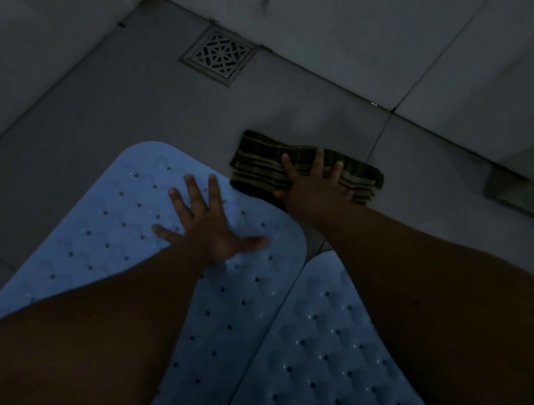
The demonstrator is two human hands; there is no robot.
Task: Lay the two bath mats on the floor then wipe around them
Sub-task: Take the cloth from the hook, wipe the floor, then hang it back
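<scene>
Two perforated blue mats lay on grey tile.
Left hand lay splayed flat, empty; right hand pressed open upon a folded striped cloth.

The head view was very dim, with a cold blue-grey cast and no lamp in sight; the pale blue bath mats were the brightest surfaces, and tiny glints showed on their raised bumps. Both forearms read as nearly black masses with little detail. Soft grain and slight blur dulled edges throughout, and the wall lines bowed near the frame borders.
</scene>
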